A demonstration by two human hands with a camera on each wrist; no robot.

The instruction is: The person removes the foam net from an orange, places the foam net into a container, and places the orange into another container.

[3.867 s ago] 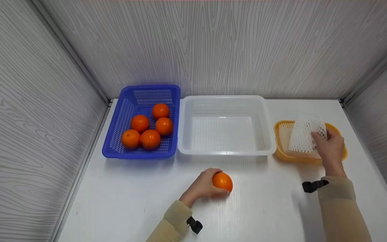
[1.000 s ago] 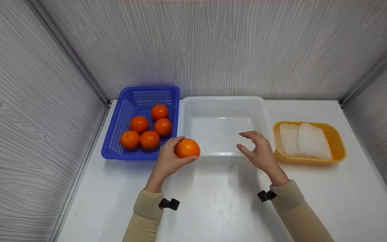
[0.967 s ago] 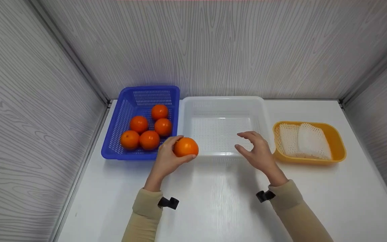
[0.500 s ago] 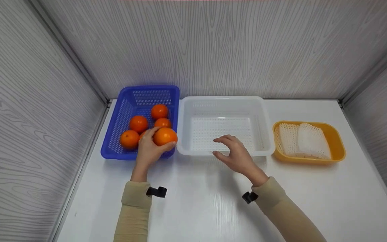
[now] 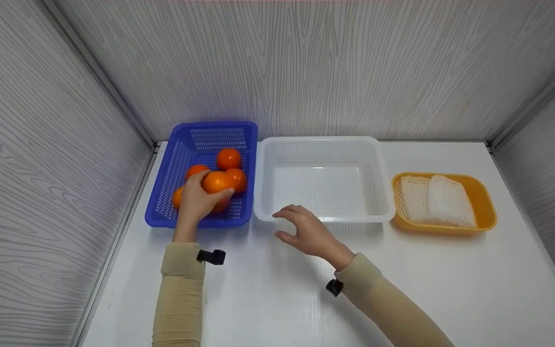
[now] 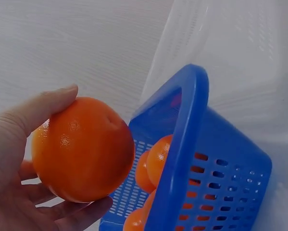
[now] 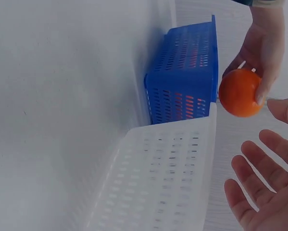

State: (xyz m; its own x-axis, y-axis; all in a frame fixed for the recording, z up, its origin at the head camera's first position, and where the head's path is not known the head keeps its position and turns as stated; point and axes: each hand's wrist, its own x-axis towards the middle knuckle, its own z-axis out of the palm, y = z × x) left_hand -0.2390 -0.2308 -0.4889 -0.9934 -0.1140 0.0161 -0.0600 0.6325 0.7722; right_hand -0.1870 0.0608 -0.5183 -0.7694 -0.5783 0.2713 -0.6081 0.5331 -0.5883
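Note:
My left hand (image 5: 196, 197) grips an orange (image 5: 218, 182) between thumb and fingers, above the blue basket (image 5: 247, 218). In the left wrist view the held orange (image 6: 83, 149) hangs clear of the basket rim (image 6: 189, 96). Several other oranges (image 5: 229, 159) lie in that basket, some partly covered by the left hand. My right hand (image 5: 309, 233) holds nothing; its fingers are spread and loosely bent by the front left corner of the white basket (image 5: 323, 218). From the right wrist view, the right hand (image 7: 269, 187) is apart from the orange (image 7: 241, 93).
A yellow basket (image 5: 487, 207) stands at the right with white foam net sleeves (image 5: 448, 200) in it. The white basket sits between it and the blue one. Grey wood-grain panels (image 5: 325, 67) close off the back and sides of the white table (image 5: 268, 299).
The left hand has carried the orange from the table up and left over the blue basket. My right hand let go of the foam net at the yellow basket and moved left.

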